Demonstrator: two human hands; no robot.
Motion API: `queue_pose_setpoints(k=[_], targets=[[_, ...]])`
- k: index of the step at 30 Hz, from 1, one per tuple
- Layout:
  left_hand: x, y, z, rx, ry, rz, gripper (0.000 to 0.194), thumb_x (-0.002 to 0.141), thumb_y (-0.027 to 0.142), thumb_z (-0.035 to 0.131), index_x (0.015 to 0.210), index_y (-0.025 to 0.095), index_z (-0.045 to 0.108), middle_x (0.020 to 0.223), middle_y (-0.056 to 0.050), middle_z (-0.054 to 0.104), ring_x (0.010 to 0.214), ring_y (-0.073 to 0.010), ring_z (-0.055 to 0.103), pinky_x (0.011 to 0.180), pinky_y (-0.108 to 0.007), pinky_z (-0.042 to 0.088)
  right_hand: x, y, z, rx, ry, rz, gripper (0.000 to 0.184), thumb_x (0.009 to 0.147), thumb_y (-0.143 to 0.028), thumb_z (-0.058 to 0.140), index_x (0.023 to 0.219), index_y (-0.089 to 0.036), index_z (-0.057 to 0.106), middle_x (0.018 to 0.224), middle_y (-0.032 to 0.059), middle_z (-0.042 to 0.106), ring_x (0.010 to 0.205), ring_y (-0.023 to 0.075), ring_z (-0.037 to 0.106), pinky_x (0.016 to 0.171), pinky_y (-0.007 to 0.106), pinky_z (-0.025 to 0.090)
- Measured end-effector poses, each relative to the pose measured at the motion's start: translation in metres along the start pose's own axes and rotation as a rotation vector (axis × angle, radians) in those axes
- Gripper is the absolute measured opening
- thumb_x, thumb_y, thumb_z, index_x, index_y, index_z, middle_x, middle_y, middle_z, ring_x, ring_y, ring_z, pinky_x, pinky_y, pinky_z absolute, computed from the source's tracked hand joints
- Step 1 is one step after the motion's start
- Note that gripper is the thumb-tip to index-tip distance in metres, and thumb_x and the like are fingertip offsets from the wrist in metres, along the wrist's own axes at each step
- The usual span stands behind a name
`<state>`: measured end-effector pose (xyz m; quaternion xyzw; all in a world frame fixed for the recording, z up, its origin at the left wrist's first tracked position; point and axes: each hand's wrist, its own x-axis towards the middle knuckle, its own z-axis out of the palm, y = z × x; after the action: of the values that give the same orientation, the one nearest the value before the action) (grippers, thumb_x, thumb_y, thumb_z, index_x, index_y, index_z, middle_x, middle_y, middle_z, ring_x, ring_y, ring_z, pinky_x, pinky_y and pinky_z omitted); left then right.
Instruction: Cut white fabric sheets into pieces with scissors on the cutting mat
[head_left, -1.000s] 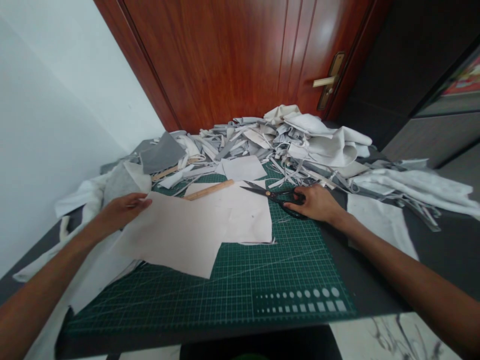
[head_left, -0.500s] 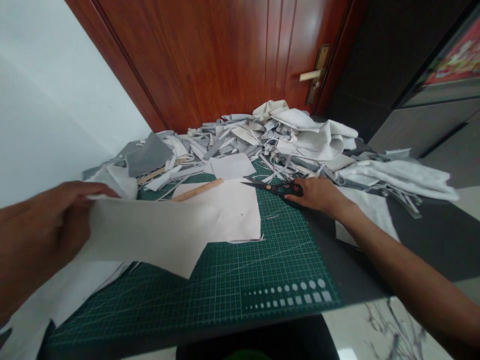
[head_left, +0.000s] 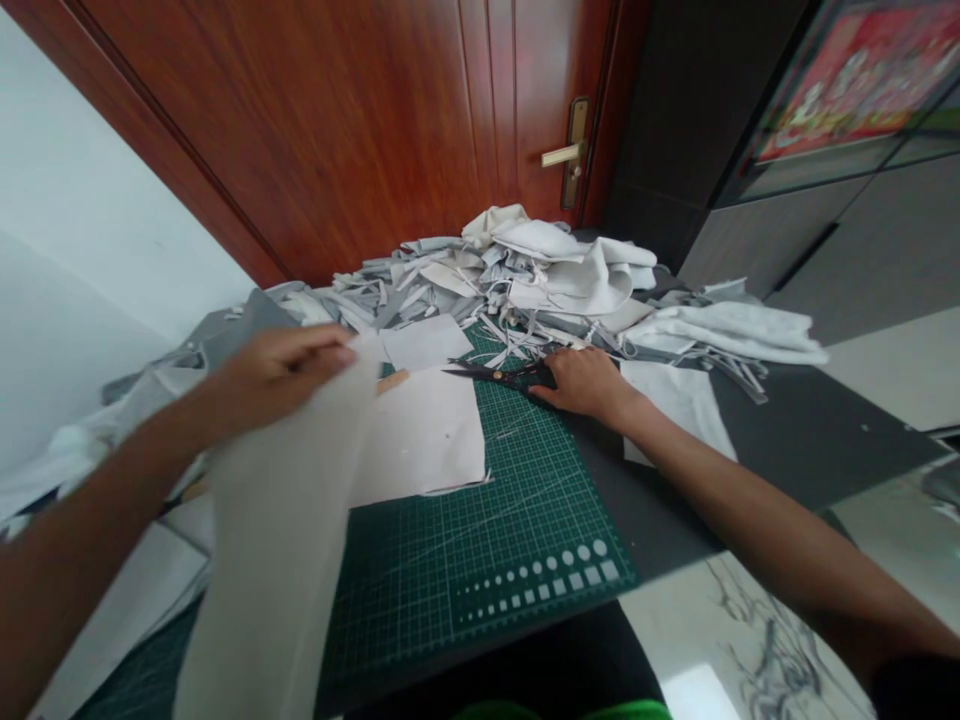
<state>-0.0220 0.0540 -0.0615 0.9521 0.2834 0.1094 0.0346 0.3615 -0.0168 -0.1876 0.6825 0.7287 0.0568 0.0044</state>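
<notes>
In the head view my left hand (head_left: 292, 365) pinches the top corner of a long off-white sheet of material (head_left: 281, 560), slightly blurred, that hangs down toward the near edge. My right hand (head_left: 589, 385) is closed around the handles of black scissors (head_left: 499, 376). The scissors lie low over a green cutting mat (head_left: 517, 530), blades pointing left, partly over a white piece of material (head_left: 424, 440) that lies flat. The end of a wooden ruler (head_left: 392, 381) shows between the hanging sheet and the flat piece; the remainder is hidden.
A heap of white and grey scraps (head_left: 442, 275) runs along the back of the dark table (head_left: 810, 430), with folded white cloth (head_left: 720, 330) at its right. Behind it stands a brown wooden door (head_left: 337, 130). Trimmings (head_left: 780, 650) lie on the floor at right.
My left hand has moved right and inward, swinging the sheet from lying sideways to hanging down. The right hand stays on the scissors. The whole view has shifted to the right.
</notes>
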Motion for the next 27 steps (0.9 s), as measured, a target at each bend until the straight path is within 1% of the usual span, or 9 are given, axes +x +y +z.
queue_pose_setpoints(k=[2, 4, 5, 7, 11, 16, 19, 23, 27], targets=[[0.043, -0.006, 0.057, -0.134, -0.125, -0.061, 0.047, 0.105, 0.05, 0.035, 0.11, 0.022, 0.071, 0.106, -0.003, 0.074, 0.091, -0.0186, 0.066, 0.084, -0.034, 0.052, 0.001, 0.002, 0.0, 0.005, -0.001, -0.006, 0.055, 0.098, -0.058, 0.051, 0.116, -0.009, 0.069, 0.117, 0.0214, 0.073, 0.106, 0.0361, 0.069, 0.088, 0.044, 0.05], [0.069, -0.011, 0.108, -0.179, -0.17, -0.051, 0.053, 0.101, 0.062, 0.036, 0.101, 0.022, 0.071, 0.1, -0.003, 0.077, 0.09, -0.0206, 0.069, 0.085, -0.032, 0.053, 0.002, 0.004, 0.001, 0.008, -0.001, -0.011, 0.055, 0.098, -0.058, 0.051, 0.117, -0.009, 0.069, 0.118, 0.0209, 0.072, 0.107, 0.0354, 0.069, 0.088, 0.043, 0.05], [0.076, -0.013, 0.127, -0.184, -0.159, -0.066, 0.054, 0.099, 0.064, 0.037, 0.104, 0.022, 0.07, 0.103, -0.004, 0.077, 0.093, -0.0218, 0.07, 0.087, -0.032, 0.053, 0.002, 0.005, 0.001, 0.011, 0.001, -0.013, 0.055, 0.098, -0.058, 0.051, 0.118, -0.01, 0.068, 0.119, 0.0205, 0.072, 0.108, 0.035, 0.069, 0.088, 0.042, 0.05], [0.079, -0.018, 0.149, -0.182, -0.108, -0.111, 0.057, 0.101, 0.065, 0.032, 0.111, 0.019, 0.066, 0.107, -0.007, 0.075, 0.096, -0.0231, 0.071, 0.088, -0.032, 0.052, 0.003, 0.007, 0.002, 0.021, 0.005, -0.019, 0.053, 0.098, -0.057, 0.052, 0.119, -0.011, 0.068, 0.12, 0.0193, 0.072, 0.109, 0.034, 0.069, 0.088, 0.041, 0.05], [0.06, -0.028, 0.147, -0.116, -0.048, -0.18, 0.057, 0.102, 0.059, 0.034, 0.13, 0.015, 0.058, 0.11, -0.01, 0.072, 0.095, -0.0255, 0.069, 0.088, -0.036, 0.052, 0.003, 0.01, 0.003, 0.029, 0.008, -0.032, 0.051, 0.098, -0.056, 0.054, 0.12, -0.012, 0.068, 0.119, 0.0182, 0.072, 0.108, 0.0336, 0.069, 0.087, 0.04, 0.05], [0.017, -0.028, 0.128, 0.014, 0.005, -0.188, 0.056, 0.102, 0.05, 0.038, 0.139, 0.011, 0.054, 0.133, -0.019, 0.062, 0.124, -0.0349, 0.056, 0.11, -0.053, 0.042, 0.0, 0.007, 0.002, 0.011, 0.005, -0.024, 0.051, 0.1, -0.054, 0.052, 0.124, -0.012, 0.066, 0.121, 0.0186, 0.071, 0.108, 0.0341, 0.069, 0.086, 0.041, 0.051], [-0.019, -0.014, 0.125, 0.081, 0.045, -0.166, 0.049, 0.101, 0.044, 0.038, 0.142, 0.022, 0.052, 0.138, -0.017, 0.058, 0.132, -0.036, 0.05, 0.115, -0.057, 0.037, -0.002, 0.003, 0.0, 0.003, -0.013, -0.008, 0.05, 0.1, -0.053, 0.052, 0.124, -0.011, 0.066, 0.123, 0.0191, 0.07, 0.108, 0.0337, 0.069, 0.086, 0.04, 0.051], [-0.072, 0.004, 0.128, 0.087, 0.048, -0.176, 0.045, 0.102, 0.038, 0.038, 0.147, 0.034, 0.044, 0.141, -0.013, 0.055, 0.137, -0.0337, 0.049, 0.118, -0.057, 0.039, -0.004, 0.0, -0.001, -0.022, -0.005, -0.001, 0.047, 0.101, -0.051, 0.051, 0.121, -0.011, 0.067, 0.12, 0.0179, 0.071, 0.106, 0.0331, 0.07, 0.084, 0.039, 0.051], [-0.115, -0.007, 0.125, 0.065, 0.132, -0.269, 0.049, 0.101, 0.036, 0.038, 0.15, 0.039, 0.042, 0.14, -0.009, 0.057, 0.135, -0.0344, 0.051, 0.117, -0.058, 0.04, -0.002, 0.001, 0.004, -0.01, 0.001, -0.009, 0.047, 0.101, -0.05, 0.051, 0.128, -0.014, 0.064, 0.123, 0.016, 0.07, 0.105, 0.0322, 0.07, 0.083, 0.039, 0.051]])
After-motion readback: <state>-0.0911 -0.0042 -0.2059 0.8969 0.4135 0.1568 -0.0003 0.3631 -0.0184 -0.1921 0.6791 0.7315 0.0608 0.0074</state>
